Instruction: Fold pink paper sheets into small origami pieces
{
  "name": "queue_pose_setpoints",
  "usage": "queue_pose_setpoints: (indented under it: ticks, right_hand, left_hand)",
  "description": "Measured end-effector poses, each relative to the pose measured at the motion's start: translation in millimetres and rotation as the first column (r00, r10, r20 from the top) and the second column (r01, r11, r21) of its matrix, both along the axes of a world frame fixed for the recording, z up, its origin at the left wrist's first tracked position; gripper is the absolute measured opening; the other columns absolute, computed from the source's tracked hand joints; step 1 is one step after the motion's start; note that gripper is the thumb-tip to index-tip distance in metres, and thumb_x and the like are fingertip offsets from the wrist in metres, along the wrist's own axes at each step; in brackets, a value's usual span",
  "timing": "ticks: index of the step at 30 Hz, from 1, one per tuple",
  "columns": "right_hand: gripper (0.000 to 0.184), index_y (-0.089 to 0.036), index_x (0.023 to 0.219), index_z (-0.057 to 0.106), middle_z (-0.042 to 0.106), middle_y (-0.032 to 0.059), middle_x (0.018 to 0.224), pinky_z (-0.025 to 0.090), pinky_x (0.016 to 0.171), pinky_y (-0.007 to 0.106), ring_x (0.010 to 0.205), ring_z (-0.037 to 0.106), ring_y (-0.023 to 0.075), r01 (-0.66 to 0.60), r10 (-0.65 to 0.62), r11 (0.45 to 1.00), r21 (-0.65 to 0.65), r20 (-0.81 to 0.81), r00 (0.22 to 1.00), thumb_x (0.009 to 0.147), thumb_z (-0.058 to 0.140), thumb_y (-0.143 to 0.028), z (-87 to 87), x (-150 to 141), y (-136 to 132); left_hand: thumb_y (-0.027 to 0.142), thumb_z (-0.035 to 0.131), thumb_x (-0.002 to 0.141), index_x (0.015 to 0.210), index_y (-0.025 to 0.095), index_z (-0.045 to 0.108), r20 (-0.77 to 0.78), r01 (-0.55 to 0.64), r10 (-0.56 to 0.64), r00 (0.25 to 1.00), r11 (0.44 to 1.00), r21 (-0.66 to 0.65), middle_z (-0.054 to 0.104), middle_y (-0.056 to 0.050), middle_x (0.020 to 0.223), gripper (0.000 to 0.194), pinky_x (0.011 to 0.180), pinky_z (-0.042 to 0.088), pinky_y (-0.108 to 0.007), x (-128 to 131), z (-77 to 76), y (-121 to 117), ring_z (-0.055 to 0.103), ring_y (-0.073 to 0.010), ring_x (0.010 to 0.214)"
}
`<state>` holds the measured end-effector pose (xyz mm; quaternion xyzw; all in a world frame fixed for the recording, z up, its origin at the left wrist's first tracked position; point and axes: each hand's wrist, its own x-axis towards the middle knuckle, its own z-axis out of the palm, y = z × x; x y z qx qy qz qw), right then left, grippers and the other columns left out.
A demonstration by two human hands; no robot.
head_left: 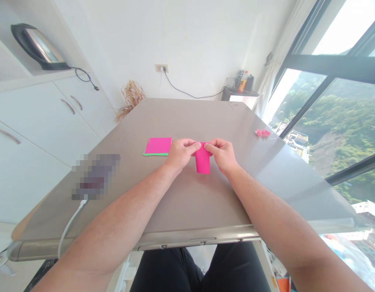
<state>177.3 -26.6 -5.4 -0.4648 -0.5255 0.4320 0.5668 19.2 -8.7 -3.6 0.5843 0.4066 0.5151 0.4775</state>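
Note:
A narrow pink piece of paper [202, 161] hangs upright between my hands, above the middle of the table. My left hand [183, 153] pinches its upper left corner between thumb and fingers. At the upper right corner, my right hand [222, 154] pinches the same paper, with both thumbs on its near face. Just left of my left hand lies a stack of coloured paper [158, 146], pink on top with a green edge showing below. Part of the stack's right side is hidden behind that hand.
The grey-brown table [193, 117] spreads under my arms. Small folded pink pieces [262, 133] lie near its right edge. At left, a blurred-out device [96, 176] has a white cable [70, 223] running off the front edge. A window [327, 113] stands at right.

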Motion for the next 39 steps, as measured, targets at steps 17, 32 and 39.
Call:
queue_pose_setpoints:
  ticks: [17, 32, 39]
  right_hand:
    - [0.019, -0.02, 0.059, 0.062, 0.056, -0.0025, 0.058, 0.041, 0.061, 0.028, 0.06, 0.049, 0.0115, 0.024, -0.024, 1.0, -0.008, -0.058, 0.998, 0.068, 0.074, -0.031, 0.3, -1.5, 2.2]
    - [0.016, -0.019, 0.062, 0.065, 0.061, -0.0002, 0.06, 0.044, 0.061, 0.03, 0.06, 0.054, 0.013, -0.029, 0.028, 1.0, -0.011, -0.048, 0.998, 0.07, 0.075, -0.028, -5.1, 2.7, 5.2]
    - [0.014, -0.019, 0.062, 0.065, 0.061, -0.0004, 0.06, 0.045, 0.062, 0.03, 0.06, 0.053, 0.0127, -0.007, 0.007, 1.0, 0.016, -0.012, 1.0, 0.069, 0.075, -0.027, -4.6, 3.1, 4.5]
  left_hand:
    - [0.039, 0.074, 0.073, 0.068, 0.017, 0.068, 0.009, -0.103, 0.103, 0.995, 0.995, 0.011, 0.068, -0.003, 0.069, 0.024, 0.069, 0.053, -0.032, 2.4, -3.6, 3.9, 0.063, -0.0162, 0.068]
    - [0.037, 0.067, 0.079, 0.068, 0.017, 0.06, -0.083, -0.02, 0.029, 0.996, 0.993, 0.113, 0.062, 0.001, 0.065, 0.025, 0.064, 0.043, -0.026, 3.9, -7.2, 3.4, 0.054, -0.0108, 0.063]
    - [0.038, 0.069, 0.078, 0.069, 0.016, 0.066, -0.136, -0.004, 0.015, 0.991, 0.996, 0.085, 0.068, -0.001, 0.07, 0.024, 0.064, 0.044, -0.027, 2.5, -4.2, 2.0, 0.058, -0.012, 0.065]
